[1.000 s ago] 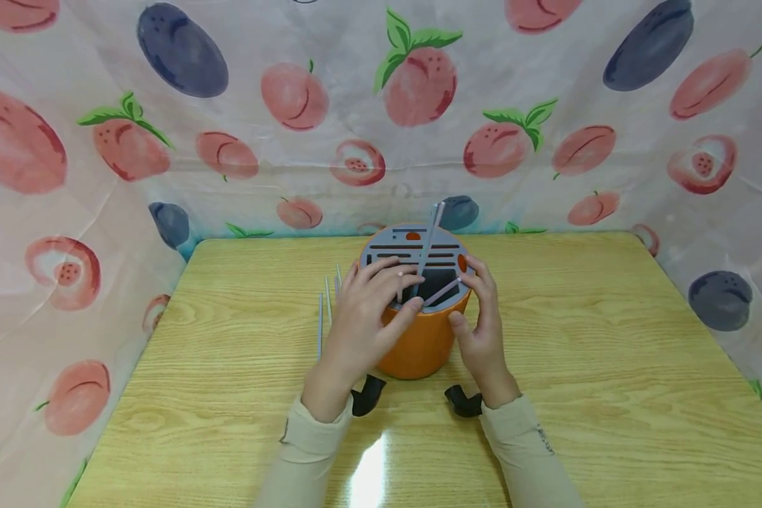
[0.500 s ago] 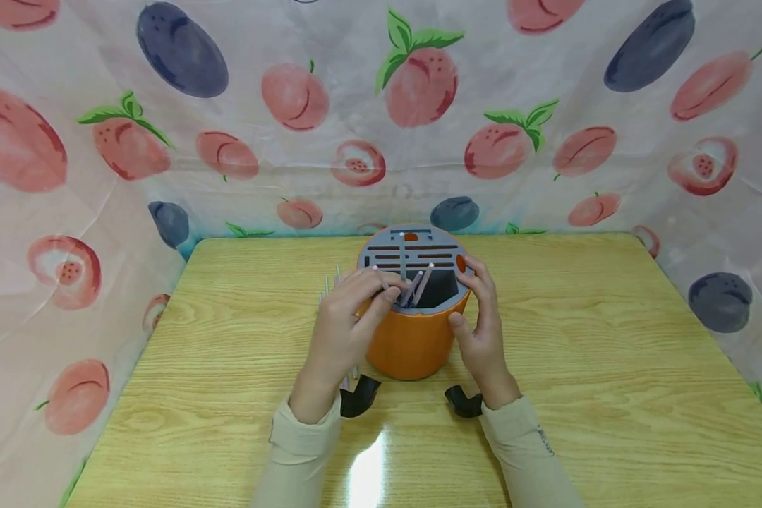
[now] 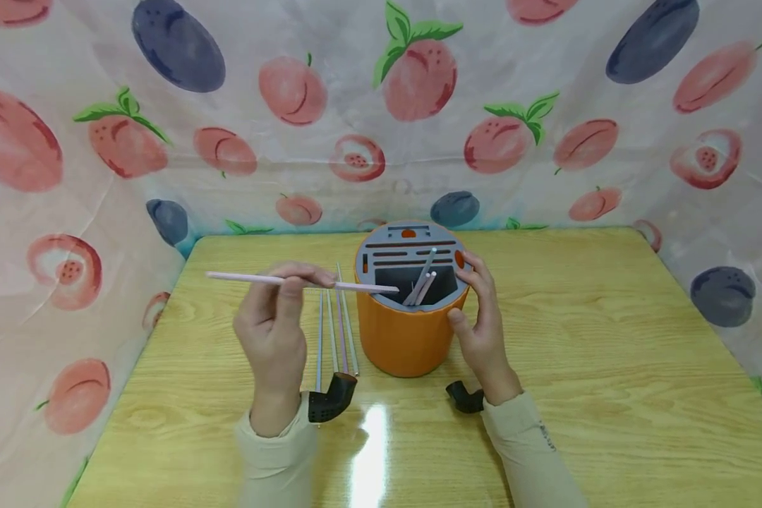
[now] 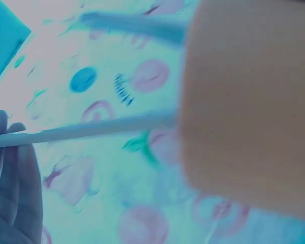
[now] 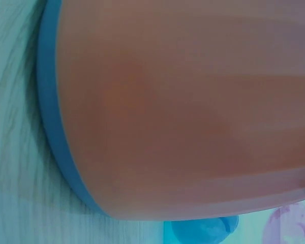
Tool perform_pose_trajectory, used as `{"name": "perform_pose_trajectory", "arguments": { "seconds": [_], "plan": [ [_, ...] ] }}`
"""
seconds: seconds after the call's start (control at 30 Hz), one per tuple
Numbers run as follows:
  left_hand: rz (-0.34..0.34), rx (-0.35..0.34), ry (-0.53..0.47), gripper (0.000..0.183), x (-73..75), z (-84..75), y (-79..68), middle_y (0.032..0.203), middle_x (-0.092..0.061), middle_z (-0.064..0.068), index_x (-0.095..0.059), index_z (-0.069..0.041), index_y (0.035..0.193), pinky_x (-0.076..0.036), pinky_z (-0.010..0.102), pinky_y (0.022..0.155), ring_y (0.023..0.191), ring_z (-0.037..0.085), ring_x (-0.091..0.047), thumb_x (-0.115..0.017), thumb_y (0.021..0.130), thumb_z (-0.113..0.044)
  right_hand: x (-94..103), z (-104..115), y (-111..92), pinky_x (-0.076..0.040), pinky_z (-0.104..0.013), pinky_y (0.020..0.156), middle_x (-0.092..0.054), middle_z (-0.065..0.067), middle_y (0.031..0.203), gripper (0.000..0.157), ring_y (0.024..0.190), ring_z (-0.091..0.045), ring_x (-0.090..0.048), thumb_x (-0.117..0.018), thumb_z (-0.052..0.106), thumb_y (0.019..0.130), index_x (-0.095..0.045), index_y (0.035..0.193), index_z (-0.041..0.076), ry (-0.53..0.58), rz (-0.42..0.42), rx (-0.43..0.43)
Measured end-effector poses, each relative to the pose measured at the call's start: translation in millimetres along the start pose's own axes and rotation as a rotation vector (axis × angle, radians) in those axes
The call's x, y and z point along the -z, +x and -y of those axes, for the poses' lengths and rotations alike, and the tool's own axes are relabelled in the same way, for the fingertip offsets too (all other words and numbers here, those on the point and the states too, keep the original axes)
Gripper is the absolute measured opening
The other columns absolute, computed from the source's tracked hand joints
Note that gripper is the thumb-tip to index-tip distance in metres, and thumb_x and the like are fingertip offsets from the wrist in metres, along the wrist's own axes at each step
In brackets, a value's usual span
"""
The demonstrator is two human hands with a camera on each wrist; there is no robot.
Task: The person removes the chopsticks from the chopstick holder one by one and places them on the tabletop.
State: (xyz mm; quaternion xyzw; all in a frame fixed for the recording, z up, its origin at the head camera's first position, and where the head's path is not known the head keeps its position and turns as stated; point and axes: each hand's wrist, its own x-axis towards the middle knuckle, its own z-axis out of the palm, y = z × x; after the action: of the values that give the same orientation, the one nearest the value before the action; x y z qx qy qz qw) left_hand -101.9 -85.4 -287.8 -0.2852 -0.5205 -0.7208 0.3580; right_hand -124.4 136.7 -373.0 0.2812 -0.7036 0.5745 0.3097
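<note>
My left hand (image 3: pixel 273 317), raised left of the holder, pinches a pale pink chopstick (image 3: pixel 362 287) that lies nearly level. The chopstick's right end reaches over the orange holder's opening. In the left wrist view, a pale chopstick (image 4: pixel 101 128) crosses fingers (image 4: pixel 25 188), and a large blurred shape covers the right side. My right hand (image 3: pixel 485 339) rests on the right side of the round orange holder (image 3: pixel 406 346), fingertips at its grey slotted top. A few chopsticks (image 3: pixel 427 282) lean inside its dark front compartment. The orange wall (image 5: pixel 183 117) fills the right wrist view.
Several thin pastel chopsticks (image 3: pixel 331 331) lie side by side on the wooden table (image 3: pixel 609 367), left of the holder. Black wrist mounts (image 3: pixel 333 398) are on both wrists. A fruit-printed cloth (image 3: pixel 368 85) surrounds the table at the back and sides.
My left hand has moved left and up from the holder's opening, holding a chopstick turned nearly level. Chopsticks in the compartment have shifted to lean right. My right hand stays on the holder.
</note>
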Motion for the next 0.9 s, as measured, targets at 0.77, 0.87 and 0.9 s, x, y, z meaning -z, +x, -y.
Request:
{"name": "perform_pose_trajectory", "arguments": {
  "seconds": [0.77,0.87,0.9],
  "plan": [
    [-0.021,0.484,0.341,0.027,61.9,27.5,6.2,0.073,-0.060,0.013,-0.064,-0.004,0.101,-0.052,0.031,0.054,0.065,0.025,-0.059,-0.053,0.090,-0.027,-2.0,1,-3,-0.026,-0.037,0.102,-0.029,-0.026,0.135,0.061,0.125,-0.034,-0.027,-0.049,0.042,0.089,-0.041,0.117,-0.012,-0.001,-0.015,-0.018],
    [0.107,0.666,0.544,0.033,69.8,51.1,-1.5,0.076,-0.061,0.013,-0.064,-0.015,0.102,-0.052,0.031,0.056,0.067,0.023,-0.059,-0.052,0.088,-0.041,-3.4,2,-4,-0.026,-0.037,0.102,-0.031,-0.027,0.133,0.060,0.125,-0.034,-0.028,-0.050,0.042,0.089,-0.042,0.115,-0.012,-0.003,-0.031,-0.008],
    [0.136,0.720,0.595,0.034,72.4,58.6,-4.6,0.077,-0.061,0.014,-0.064,-0.017,0.103,-0.052,0.031,0.056,0.068,0.022,-0.059,-0.051,0.087,-0.044,-4.3,3,-3,-0.027,-0.038,0.101,-0.032,-0.027,0.132,0.060,0.124,-0.035,-0.029,-0.050,0.041,0.089,-0.042,0.114,-0.012,-0.007,-0.037,0.000]
  ]
}}
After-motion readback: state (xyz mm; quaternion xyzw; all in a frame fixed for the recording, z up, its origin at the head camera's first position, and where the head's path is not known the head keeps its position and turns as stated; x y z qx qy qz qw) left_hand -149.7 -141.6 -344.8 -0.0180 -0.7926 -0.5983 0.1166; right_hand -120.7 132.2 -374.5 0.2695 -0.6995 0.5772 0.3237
